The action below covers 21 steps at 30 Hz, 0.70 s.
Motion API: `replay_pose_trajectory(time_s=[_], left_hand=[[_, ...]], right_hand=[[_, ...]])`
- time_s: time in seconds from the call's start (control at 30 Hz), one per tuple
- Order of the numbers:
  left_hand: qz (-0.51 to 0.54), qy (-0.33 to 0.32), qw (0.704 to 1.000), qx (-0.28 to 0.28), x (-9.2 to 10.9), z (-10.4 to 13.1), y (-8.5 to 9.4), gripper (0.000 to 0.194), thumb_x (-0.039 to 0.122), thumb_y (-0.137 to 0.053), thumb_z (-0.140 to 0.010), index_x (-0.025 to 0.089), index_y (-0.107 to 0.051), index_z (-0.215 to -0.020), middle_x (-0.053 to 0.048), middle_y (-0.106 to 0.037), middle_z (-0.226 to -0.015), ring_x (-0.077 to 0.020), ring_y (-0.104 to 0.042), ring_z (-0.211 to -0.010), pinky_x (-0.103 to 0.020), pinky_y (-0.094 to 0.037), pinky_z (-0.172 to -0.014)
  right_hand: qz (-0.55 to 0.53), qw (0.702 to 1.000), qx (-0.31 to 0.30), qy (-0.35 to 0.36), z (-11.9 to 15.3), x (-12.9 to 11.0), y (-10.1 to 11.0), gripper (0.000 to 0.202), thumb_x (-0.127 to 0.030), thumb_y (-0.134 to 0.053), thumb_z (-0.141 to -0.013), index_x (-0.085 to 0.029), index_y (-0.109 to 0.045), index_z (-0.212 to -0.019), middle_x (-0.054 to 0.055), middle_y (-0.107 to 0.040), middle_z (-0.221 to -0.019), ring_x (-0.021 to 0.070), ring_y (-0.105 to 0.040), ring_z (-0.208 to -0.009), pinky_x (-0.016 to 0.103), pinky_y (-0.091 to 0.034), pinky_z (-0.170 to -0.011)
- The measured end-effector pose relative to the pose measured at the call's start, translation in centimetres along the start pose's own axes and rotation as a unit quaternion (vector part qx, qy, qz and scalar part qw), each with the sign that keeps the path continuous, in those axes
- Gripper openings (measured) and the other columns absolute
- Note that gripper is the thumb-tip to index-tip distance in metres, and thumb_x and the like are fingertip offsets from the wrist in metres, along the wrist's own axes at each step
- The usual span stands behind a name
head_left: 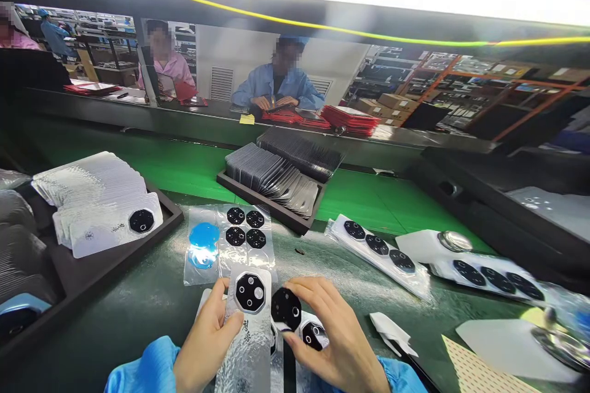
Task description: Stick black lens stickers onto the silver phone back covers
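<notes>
L hand [205,334] clamped on silver panel [251,350] | R hand [338,331] pinching blk disc [286,307] | clr sheet [249,257] fwd of L hand | panel stack [104,196] fwd-L of L hand

Left hand [203,338] and right hand [338,331] both bare. Left sleeve [145,368] is bright blue cloth, loose and wrinkled, running to the wrist; right sleeve [402,374] matches in blue, gathered in small creases by the cuff. Only the sleeve ends are in frame.
</notes>
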<state>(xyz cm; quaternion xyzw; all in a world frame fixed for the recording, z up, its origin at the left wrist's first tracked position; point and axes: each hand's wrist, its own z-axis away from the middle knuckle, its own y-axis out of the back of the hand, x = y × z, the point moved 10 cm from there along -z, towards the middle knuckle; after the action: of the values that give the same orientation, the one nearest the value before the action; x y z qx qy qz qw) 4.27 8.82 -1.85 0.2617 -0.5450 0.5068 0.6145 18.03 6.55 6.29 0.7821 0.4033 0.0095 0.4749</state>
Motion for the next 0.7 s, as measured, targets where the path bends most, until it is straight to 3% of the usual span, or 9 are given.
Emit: replay_pose_trajectory(time_s=[0.17, 0.4, 0.7], left_hand=[[-0.008, -0.017, 1.0, -0.007, -0.4, -0.2, 0.1, 0.034, 0.029, -0.054, -0.088, 0.021, -0.044, -0.12, -0.002, -0.063, -0.094, -0.0181, -0.059, -0.086, -0.028, -0.043, -0.076], [-0.095, -0.013, 0.995, 0.012, -0.6, 0.1, 0.9, 0.035, 0.029, -0.054, -0.086, 0.022, -0.046, -0.12, -0.001, -0.065, -0.094, -0.02, -0.059, -0.091, -0.03, -0.043, -0.082], [-0.134, -0.02, 0.991, 0.01, -0.2, 0.3, 0.7, 0.031, 0.021, -0.051, -0.085, 0.023, -0.047, -0.116, -0.002, -0.064, -0.101, -0.0195, -0.059, -0.091, -0.03, -0.042, -0.085]], right_hand=[[-0.027, 0.994, -0.022, 0.104, 0.2, -3.2, -1.0, 0.049, -0.044, -0.055, -0.087, -0.014, -0.046, -0.125, 0.013, -0.07, -0.109, 0.024, -0.062, -0.09, 0.036, -0.048, -0.071], [0.049, 0.983, -0.02, 0.179, 1.2, -4.7, -2.1, 0.049, -0.044, -0.054, -0.089, -0.008, -0.051, -0.122, 0.015, -0.071, -0.112, 0.0217, -0.063, -0.086, 0.035, -0.044, -0.069], [0.063, 0.978, -0.016, 0.196, 1.5, -5.1, -2.2, 0.049, -0.041, -0.054, -0.09, -0.005, -0.053, -0.123, 0.015, -0.071, -0.112, 0.0218, -0.063, -0.087, 0.034, -0.043, -0.066]])
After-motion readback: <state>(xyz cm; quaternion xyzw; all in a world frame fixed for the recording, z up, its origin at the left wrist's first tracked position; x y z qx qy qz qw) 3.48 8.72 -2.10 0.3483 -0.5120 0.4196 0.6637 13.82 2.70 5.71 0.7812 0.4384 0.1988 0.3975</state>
